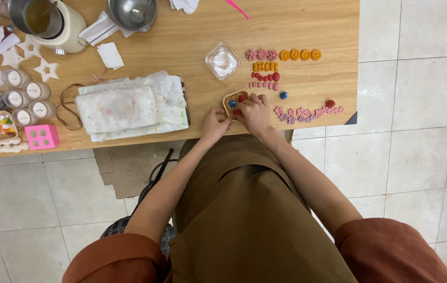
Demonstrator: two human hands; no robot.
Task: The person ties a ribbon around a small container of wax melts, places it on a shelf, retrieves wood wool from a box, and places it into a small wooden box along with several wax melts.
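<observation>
The person is sitting at the near edge of a wooden table (192, 36), leaning both hands over a small square tray (232, 103) with a light brown rim, which is lying close to that edge, toward the right half of the tabletop. The left hand (214, 123) is resting against the tray's left side, fingers curled toward it; whether it is actually gripping the rim I cannot tell. The right hand (255, 111) is lying over the tray's right part, fingertips bunched down into it, but whether they are pinching anything is hidden. Inside the tray a blue piece (232, 103) and a red piece (242, 97) are showing.

Just right of the hands, along the near edge, a row of small pink and purple flower shapes (302, 113) is running toward the right corner, with a red blob (330, 104) sitting at its far side. Further in, a small blue ball (283, 95) is lying alone, and beyond it are rows of dark pink bits (265, 77), orange pieces (265, 66), pink rosettes (261, 54) and orange flowers (300, 54). A clear square container (223, 60) is standing beside them.

Left of the hands a stained white cloth bundle (129, 105) is spreading across the middle. Near the left edge small glass candle jars (24, 97) are clustering, with a pink block with holes (42, 137) at the near-left corner and white star shapes (46, 69) further in. At the far edge a cream jug (55, 21) and a metal bowl (131, 13) are standing.
</observation>
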